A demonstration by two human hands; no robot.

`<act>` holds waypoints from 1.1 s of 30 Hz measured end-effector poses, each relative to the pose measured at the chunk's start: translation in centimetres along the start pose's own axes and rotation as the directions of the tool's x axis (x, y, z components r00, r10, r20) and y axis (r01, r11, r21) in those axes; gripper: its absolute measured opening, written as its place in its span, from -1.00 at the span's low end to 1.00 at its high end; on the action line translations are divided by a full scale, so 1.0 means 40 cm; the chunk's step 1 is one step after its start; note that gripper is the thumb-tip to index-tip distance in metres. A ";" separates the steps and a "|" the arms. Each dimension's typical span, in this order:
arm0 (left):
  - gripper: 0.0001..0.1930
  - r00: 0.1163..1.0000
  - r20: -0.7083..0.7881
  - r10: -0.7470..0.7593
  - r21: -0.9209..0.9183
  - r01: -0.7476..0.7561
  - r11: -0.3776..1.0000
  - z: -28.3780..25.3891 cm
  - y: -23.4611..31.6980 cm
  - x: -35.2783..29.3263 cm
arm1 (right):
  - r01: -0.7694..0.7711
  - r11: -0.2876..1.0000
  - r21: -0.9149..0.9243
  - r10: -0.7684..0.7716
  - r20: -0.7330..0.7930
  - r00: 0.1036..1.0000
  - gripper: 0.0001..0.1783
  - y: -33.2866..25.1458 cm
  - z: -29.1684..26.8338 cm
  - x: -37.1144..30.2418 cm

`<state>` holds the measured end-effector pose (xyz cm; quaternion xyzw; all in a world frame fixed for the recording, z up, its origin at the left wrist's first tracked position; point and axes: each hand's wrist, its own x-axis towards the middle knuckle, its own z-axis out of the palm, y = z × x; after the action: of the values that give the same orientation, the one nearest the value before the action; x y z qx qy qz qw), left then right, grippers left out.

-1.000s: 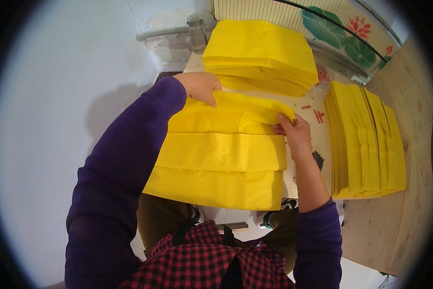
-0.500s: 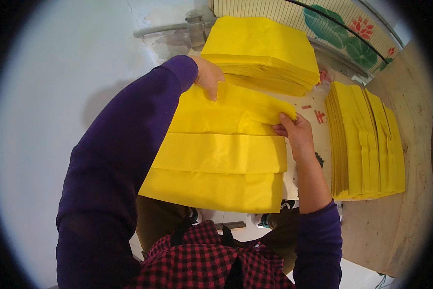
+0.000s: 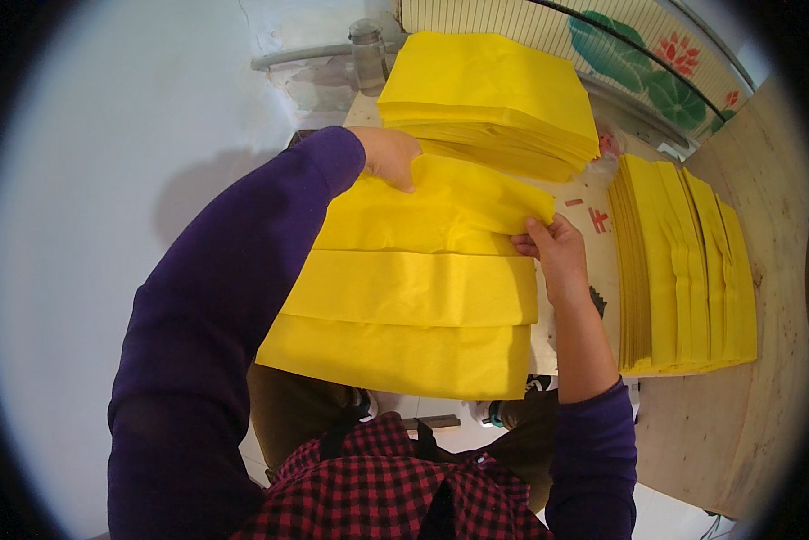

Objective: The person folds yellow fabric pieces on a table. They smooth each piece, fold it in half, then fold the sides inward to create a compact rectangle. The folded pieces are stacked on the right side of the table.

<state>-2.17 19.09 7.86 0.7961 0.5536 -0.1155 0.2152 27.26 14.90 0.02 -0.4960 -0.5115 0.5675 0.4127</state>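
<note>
The top yellow sheet (image 3: 431, 211) is pinched at its far corner by the left hand (image 3: 388, 155) and at its right edge by the right hand (image 3: 557, 252). Both edges should be kept level so the fold lies square. Its long axis runs left-right, over the fanned pile (image 3: 404, 324) at the tabletop's (image 3: 755, 450) near edge.

Pale white wall (image 3: 107, 162) fills the area left of the hands, w/ soft shadow on it. Beyond the hands: grey pipe (image 3: 305, 56) and ribbed panel (image 3: 476, 16). Right of the hands, plywood board (image 3: 764, 396); above it, painted lotus pattern (image 3: 643, 72), green & red.
</note>
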 end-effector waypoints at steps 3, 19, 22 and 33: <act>-0.36 0.998 -0.062 0.005 0.031 -0.003 1.000 0.014 0.006 -0.007 | -0.004 1.000 -0.013 0.004 -0.015 1.000 -0.78 0.002 0.001 -0.002; -0.41 0.990 -0.138 -0.043 0.018 0.046 0.999 0.039 0.042 -0.030 | 0.842 0.377 -0.387 -0.526 0.658 0.538 -0.40 -0.042 0.198 -0.143; -0.52 0.971 -0.241 -0.010 0.034 0.019 0.999 0.053 0.039 -0.041 | 0.864 0.311 -0.396 -0.453 0.737 0.501 -0.34 -0.024 0.256 -0.106; -0.83 0.859 -0.511 0.012 0.133 0.065 0.989 0.114 0.105 -0.103 | 0.876 0.310 -0.370 -0.422 0.772 0.476 -0.32 0.014 0.251 -0.082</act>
<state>0.50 12.30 6.50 0.8042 0.5917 0.0566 0.0007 17.95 9.90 -0.24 -0.1640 -0.9449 0.1876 0.2122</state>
